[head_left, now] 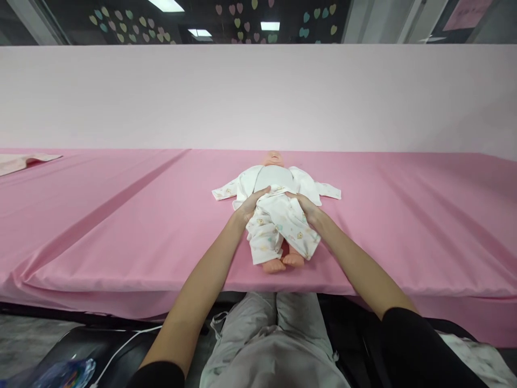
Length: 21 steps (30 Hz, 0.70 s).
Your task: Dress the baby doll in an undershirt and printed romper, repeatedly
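Observation:
A baby doll (273,158) lies on its back on the pink-covered table, head away from me and bare feet toward the near edge. It wears a white long-sleeved top (276,175) with the sleeves spread to both sides. Patterned white baby pants (278,218) cover its hips and legs. My left hand (252,203) is closed on the waist of the pants at the doll's left-of-view hip. On the other side, my right hand (305,206) grips the same waistband. Most of my fingertips are hidden by the cloth.
The pink table cover (121,226) has long creases and reaches a white wall panel (258,97) behind it. A folded pale cloth (24,161) lies at the far left. Below the edge are a black chair (121,355), a white cable (125,345) and a whitish cloth (480,358).

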Each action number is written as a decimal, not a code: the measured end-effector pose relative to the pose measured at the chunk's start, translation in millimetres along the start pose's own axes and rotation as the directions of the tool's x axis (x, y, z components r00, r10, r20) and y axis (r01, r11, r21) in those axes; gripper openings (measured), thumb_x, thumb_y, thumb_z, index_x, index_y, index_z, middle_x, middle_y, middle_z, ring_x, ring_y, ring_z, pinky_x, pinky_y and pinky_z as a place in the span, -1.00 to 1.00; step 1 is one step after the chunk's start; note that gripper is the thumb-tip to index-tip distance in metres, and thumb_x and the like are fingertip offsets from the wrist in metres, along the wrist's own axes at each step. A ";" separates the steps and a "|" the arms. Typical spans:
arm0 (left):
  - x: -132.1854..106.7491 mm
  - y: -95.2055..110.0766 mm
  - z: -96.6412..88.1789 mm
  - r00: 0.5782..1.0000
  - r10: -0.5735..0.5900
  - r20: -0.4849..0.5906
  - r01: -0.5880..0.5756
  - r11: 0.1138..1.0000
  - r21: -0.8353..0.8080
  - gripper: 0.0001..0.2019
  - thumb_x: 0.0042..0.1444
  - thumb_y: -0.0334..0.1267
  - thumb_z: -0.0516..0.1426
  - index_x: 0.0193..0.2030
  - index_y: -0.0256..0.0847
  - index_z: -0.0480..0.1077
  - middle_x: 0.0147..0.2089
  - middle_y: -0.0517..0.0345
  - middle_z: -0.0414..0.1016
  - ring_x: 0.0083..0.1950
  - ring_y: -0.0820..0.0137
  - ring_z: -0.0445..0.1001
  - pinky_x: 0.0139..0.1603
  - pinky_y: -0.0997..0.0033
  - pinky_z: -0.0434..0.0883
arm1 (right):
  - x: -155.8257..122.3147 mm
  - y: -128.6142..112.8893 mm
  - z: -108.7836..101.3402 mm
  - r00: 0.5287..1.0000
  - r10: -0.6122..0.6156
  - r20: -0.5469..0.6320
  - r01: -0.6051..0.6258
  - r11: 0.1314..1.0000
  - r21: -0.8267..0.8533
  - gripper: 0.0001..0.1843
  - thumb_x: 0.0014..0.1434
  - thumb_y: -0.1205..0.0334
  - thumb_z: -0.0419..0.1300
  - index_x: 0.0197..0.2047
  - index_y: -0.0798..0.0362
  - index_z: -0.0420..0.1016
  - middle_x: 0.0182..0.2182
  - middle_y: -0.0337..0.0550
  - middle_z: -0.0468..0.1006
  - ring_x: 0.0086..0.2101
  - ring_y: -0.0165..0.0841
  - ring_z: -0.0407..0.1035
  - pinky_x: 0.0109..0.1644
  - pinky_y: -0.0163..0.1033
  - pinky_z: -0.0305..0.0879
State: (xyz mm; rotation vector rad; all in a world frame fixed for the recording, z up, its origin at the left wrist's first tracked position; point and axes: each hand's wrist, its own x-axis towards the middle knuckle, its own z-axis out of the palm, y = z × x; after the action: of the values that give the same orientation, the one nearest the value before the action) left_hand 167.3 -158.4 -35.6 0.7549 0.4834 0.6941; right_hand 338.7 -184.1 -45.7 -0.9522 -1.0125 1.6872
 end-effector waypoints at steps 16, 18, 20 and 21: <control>-4.8 -0.5 -7.0 0.997 0.011 0.075 -0.024 0.984 0.177 -0.66 0.07 -0.36 0.12 -0.01 -0.47 0.38 -0.30 -0.14 0.57 -0.32 0.24 0.56 -0.18 0.28 0.49 | -8.9 -3.5 6.8 0.994 -0.065 0.090 0.082 0.975 -0.205 -0.57 -0.24 0.33 0.42 -0.24 0.17 0.45 -0.42 -0.13 0.56 -0.45 -0.32 0.44 -0.43 -0.31 0.36; -3.0 -3.3 -8.3 0.999 0.012 0.051 -0.018 0.994 0.110 -0.68 0.15 -0.38 0.02 0.01 -0.50 0.37 -0.30 -0.14 0.57 -0.30 0.25 0.57 -0.15 0.27 0.49 | -11.0 -2.8 9.4 0.999 -0.044 0.023 0.049 0.969 -0.244 -0.48 -0.29 0.36 0.44 -0.19 0.15 0.43 -0.39 -0.12 0.57 -0.43 -0.29 0.45 -0.40 -0.26 0.39; -2.2 -4.1 -8.3 0.999 0.002 0.034 -0.004 0.998 0.070 -0.68 0.16 -0.42 -0.02 0.01 -0.53 0.36 -0.31 -0.13 0.57 -0.30 0.27 0.57 -0.11 0.28 0.48 | -12.3 -2.1 11.5 0.999 -0.043 0.001 0.042 0.982 -0.184 -0.48 -0.26 0.38 0.41 -0.16 0.15 0.42 -0.38 -0.11 0.57 -0.43 -0.27 0.46 -0.38 -0.22 0.41; -2.2 -3.9 -7.7 1.000 0.002 0.028 -0.004 0.998 0.057 -0.68 0.16 -0.44 -0.03 0.01 -0.53 0.36 -0.31 -0.13 0.57 -0.30 0.28 0.57 -0.09 0.29 0.47 | -12.4 -1.7 11.9 0.999 -0.048 0.015 0.049 0.990 -0.133 -0.51 -0.23 0.38 0.39 -0.16 0.15 0.42 -0.39 -0.11 0.57 -0.43 -0.26 0.46 -0.36 -0.20 0.41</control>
State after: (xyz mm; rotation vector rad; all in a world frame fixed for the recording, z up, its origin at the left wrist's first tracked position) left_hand 162.6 -158.5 -43.1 0.8184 0.4789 0.6739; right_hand 331.9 -197.9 -38.0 -0.9967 -1.1588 1.6025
